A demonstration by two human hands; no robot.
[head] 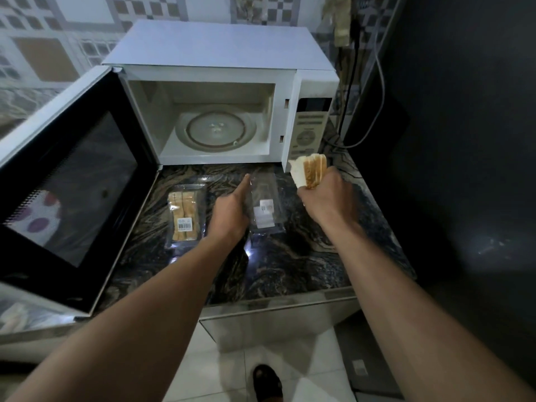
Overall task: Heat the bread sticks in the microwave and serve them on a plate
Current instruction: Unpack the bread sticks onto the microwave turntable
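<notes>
While aloft, bread sticks (311, 171) beside microwave (220, 68)

Counter (290, 271): bears the microwave (220, 53) at the back, two packs in front of it
Microwave: door (72, 184) swung out to the left, turntable (216, 130) inside on the cavity floor, control panel (311, 126) on the right
Left pack (185, 213): on the counter, before the cavity
Right pack (265, 207): just right of the left pack, left hand (230, 207) holding its left edge
Bread sticks (311, 171): in the right hand (327, 195), above the counter, before the control panel
Cables (351, 82): behind and right of the microwave
</notes>
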